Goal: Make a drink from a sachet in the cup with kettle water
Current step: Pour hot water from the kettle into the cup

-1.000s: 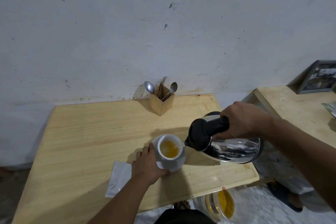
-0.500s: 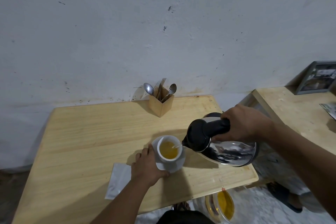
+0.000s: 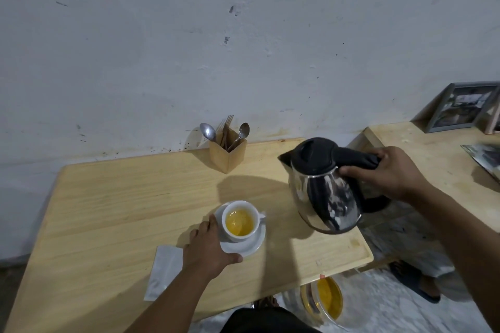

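Observation:
A white cup (image 3: 253,209) holding yellow liquid sits on a white saucer (image 3: 250,244) on the wooden table (image 3: 113,213). My left hand (image 3: 209,249) rests against the saucer's left rim, fingers around its edge. To the right, a steel kettle (image 3: 324,197) with a black lid hangs almost upright above the table's right side. My right hand (image 3: 389,174) grips its black handle. A white sachet (image 3: 163,270) lies flat on the table, partly under my left wrist.
A wooden cutlery holder (image 3: 227,153) with spoons and forks stands at the back by the wall. A second wooden surface (image 3: 433,154) at right carries a framed picture (image 3: 460,107). Below the table edge sits a clear container (image 3: 328,299) with yellow contents.
The kettle has tipped back from pouring over the cup and moved right and away from it. My left hand has stayed on the saucer.

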